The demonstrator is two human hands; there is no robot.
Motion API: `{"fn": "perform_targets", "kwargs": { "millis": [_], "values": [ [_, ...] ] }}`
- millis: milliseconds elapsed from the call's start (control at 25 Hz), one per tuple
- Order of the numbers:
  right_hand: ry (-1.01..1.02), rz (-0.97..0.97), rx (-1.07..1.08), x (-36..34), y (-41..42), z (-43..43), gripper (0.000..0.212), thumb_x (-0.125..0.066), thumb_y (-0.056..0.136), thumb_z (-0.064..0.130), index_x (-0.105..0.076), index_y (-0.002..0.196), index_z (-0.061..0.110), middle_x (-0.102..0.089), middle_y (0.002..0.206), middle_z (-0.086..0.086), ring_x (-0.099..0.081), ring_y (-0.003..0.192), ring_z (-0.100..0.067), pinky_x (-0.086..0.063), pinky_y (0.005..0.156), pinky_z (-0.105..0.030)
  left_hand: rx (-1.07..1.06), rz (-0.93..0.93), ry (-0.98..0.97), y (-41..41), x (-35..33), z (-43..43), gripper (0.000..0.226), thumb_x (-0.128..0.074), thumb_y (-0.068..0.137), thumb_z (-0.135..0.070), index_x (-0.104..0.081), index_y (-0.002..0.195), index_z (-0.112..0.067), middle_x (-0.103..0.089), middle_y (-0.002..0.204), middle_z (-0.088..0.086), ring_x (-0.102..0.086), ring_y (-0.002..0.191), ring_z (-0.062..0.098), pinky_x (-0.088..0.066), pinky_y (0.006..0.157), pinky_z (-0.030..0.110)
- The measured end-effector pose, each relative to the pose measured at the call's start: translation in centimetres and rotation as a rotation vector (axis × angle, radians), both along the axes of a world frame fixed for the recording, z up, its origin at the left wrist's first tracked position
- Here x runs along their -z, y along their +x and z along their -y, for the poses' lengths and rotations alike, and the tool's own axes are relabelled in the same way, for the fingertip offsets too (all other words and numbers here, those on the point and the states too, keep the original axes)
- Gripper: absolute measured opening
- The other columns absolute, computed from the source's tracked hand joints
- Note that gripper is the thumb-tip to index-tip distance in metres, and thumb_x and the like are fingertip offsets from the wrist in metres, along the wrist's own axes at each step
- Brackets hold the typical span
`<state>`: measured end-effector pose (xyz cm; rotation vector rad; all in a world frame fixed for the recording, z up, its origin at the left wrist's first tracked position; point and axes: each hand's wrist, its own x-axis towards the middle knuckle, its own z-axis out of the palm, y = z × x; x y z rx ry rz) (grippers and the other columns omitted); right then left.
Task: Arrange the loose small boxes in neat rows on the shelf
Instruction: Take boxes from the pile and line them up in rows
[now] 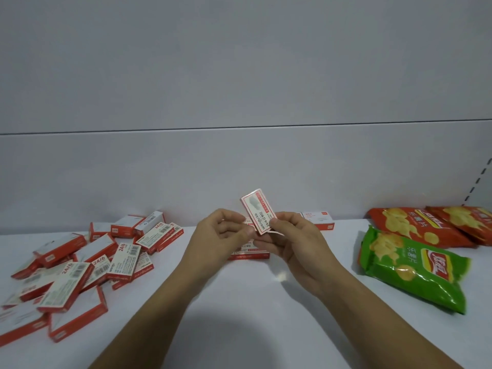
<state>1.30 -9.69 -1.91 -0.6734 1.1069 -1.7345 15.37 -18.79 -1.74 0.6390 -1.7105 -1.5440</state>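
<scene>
Light is even, soft and cool, with a bluish-grey cast over back panel [239,75] and shelf [165,310]. Source seems overhead and behind the camera: a broad soft shadow pools at the shelf's front edge, centre. Small bright glint near the shelf's middle. Sheen on green bag [415,272], right side. Raised box [259,214]: upper print smeared, lower print readable. Boxes [80,267] at the front left corner are soft and streaky; those further back are sharper. Wide-angle bend: panel seam bows, upright [479,182] at far right leans.
</scene>
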Motion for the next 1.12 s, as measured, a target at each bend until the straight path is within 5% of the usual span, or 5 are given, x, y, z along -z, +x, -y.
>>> {"fn": "perform_targets", "kwargs": {
  "millis": [280, 640, 800, 960, 1120],
  "values": [
    [0.079, -0.168, 0.004, 0.6, 0.5, -0.1, 0.016, -0.068, 0.082, 0.002, -0.058, 0.094, 0.002, -0.072, 0.097, -0.02, -0.067, 0.094, -0.038, -0.052, 0.089, -0.055, -0.063, 0.041, 0.0, -0.1, 0.4, 0.3, 0.017, -0.071, 0.081, -0.013, -0.062, 0.095, -0.009, -0.073, 0.085, 0.007, -0.07, 0.078, 0.024, -0.057, 0.067, 0.028],
    [0.071, -0.416, -0.028, -0.5, 0.8, -0.2, 0.017, -0.061, 0.089, 0.011, -0.065, 0.105, 0.014, -0.075, 0.09, -0.01, -0.07, 0.077, -0.02, -0.05, 0.058, -0.022, -0.043, 0.125, -0.231, 1.2, -0.6, 1.0, 0.016, -0.053, 0.094, -0.012, -0.067, 0.095, -0.021, -0.071, 0.084, 0.0, -0.064, 0.07, 0.011, -0.052, 0.06, 0.027],
    [0.03, -0.329, -0.012, -0.2, 1.3, 0.2, 0.031, -0.058, 0.086, 0.003, -0.063, 0.112, 0.018, -0.074, 0.092, -0.013, -0.07, 0.079, -0.024, -0.053, 0.063, -0.026, -0.065, 0.211, -0.359, 1.6, -0.9, 0.9, 0.017, -0.068, 0.084, -0.024, -0.067, 0.097, -0.033, -0.066, 0.09, -0.012, -0.061, 0.078, 0.001, -0.048, 0.066, 0.016],
    [0.067, -0.262, -0.055, -0.5, 1.3, 0.5, 0.029, -0.058, 0.089, 0.005, -0.058, 0.117, 0.008, -0.074, 0.092, -0.014, -0.07, 0.076, -0.021, -0.054, 0.064, -0.025, -0.112, 0.348, -0.649, 2.1, -1.1, 1.1, 0.046, -0.08, 0.071, -0.027, -0.062, 0.113, -0.031, -0.054, 0.1, -0.012, -0.053, 0.091, -0.001, -0.041, 0.074, 0.011],
    [0.046, -1.057, 0.143, -2.3, 0.4, 1.3, 0.048, -0.074, 0.081, 0.017, -0.054, 0.123, 0.03, -0.061, 0.109, 0.015, -0.064, 0.085, 0.0, -0.056, 0.07, -0.019, -0.22, 0.242, -0.619, 2.7, -1.7, 1.9, 0.044, -0.078, 0.073, -0.016, -0.062, 0.112, -0.028, -0.057, 0.103, -0.01, -0.057, 0.09, 0.0, -0.049, 0.072, 0.014]
  ]
}}
